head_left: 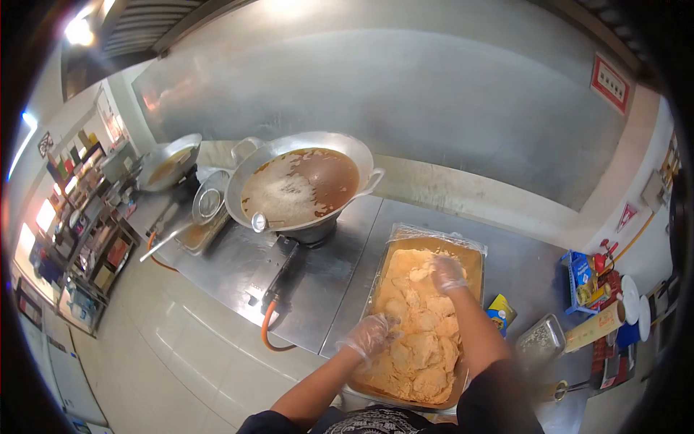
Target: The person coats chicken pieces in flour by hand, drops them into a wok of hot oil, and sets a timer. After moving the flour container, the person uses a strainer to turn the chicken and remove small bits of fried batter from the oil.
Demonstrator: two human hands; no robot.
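Note:
A large rectangular tray holds several flour-coated pieces of what looks like meat, lying in loose orange-tinted flour. Both my hands wear clear plastic gloves. Near the far right of the tray, my right hand has its fingers closed on a pale coated piece; the hand is slightly blurred. My left hand is over the tray's left side, fingers apart and pointing at the coated pieces beside it.
A big wok of foaming oil sits on a burner to the left, a thermometer at its rim. Beyond are a strainer and a second wok. On the right are a yellow packet, a metal container and a blue basket.

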